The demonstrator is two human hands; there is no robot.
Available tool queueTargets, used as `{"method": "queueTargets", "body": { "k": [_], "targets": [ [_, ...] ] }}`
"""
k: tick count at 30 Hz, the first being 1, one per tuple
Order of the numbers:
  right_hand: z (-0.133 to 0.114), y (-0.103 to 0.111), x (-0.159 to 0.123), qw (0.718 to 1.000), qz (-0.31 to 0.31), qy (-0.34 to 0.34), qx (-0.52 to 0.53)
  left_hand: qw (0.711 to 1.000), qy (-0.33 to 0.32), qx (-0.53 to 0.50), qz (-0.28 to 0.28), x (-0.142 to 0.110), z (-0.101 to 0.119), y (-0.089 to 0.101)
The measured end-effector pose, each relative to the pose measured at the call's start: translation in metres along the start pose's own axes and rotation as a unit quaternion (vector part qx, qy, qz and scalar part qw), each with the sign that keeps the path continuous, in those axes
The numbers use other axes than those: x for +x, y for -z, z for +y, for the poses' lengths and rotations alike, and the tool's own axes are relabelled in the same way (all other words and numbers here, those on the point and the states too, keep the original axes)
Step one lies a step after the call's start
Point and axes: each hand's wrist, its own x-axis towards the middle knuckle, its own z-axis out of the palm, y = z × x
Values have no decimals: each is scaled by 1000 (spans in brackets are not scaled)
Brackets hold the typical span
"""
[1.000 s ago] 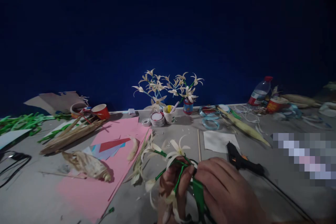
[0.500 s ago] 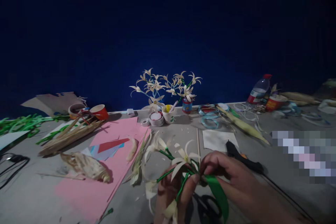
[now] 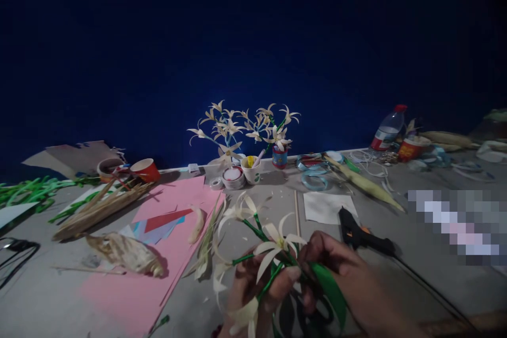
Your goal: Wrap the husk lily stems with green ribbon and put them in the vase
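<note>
My left hand [image 3: 253, 290] is closed round the green stems of a bunch of cream handmade flowers [image 3: 273, 243] low in the middle of the view. My right hand [image 3: 348, 280] pinches a green ribbon [image 3: 330, 290] against those stems, and the ribbon hangs down toward the bottom edge. Dark scissors [image 3: 317, 311] lie on the table under the hands, partly hidden.
A black glue gun [image 3: 360, 232] and its cord lie right of my hands, beside white paper [image 3: 327, 206]. Pink paper [image 3: 158, 259], husks [image 3: 122, 253], sticks [image 3: 99, 206], cups [image 3: 146, 170], a flower arrangement [image 3: 245, 129], tape rolls [image 3: 315, 179] and a bottle [image 3: 386, 129] crowd the table before a blue wall.
My right hand moved from covering the stems to pinching the green ribbon beside them. The flower bunch rose slightly and its blooms became more visible.
</note>
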Motion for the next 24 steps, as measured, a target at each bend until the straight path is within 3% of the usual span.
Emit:
{"method": "queueTargets", "body": {
  "k": [5,10,14,19,24],
  "targets": [
    [8,-8,2,996,16,-20,86,968,77,-216,-106,14,17,2],
    [17,-15,-2,992,4,5,124,942,108,-264,-176,22,31,7],
    [20,-17,-5,992,10,-18,127,903,144,-323,-244,22,30,8],
    [28,-15,-5,978,-35,-50,197,896,125,-338,-261,26,29,10],
    [33,-17,-3,963,-34,-92,249,902,120,-347,-227,27,22,12]
  ]
}}
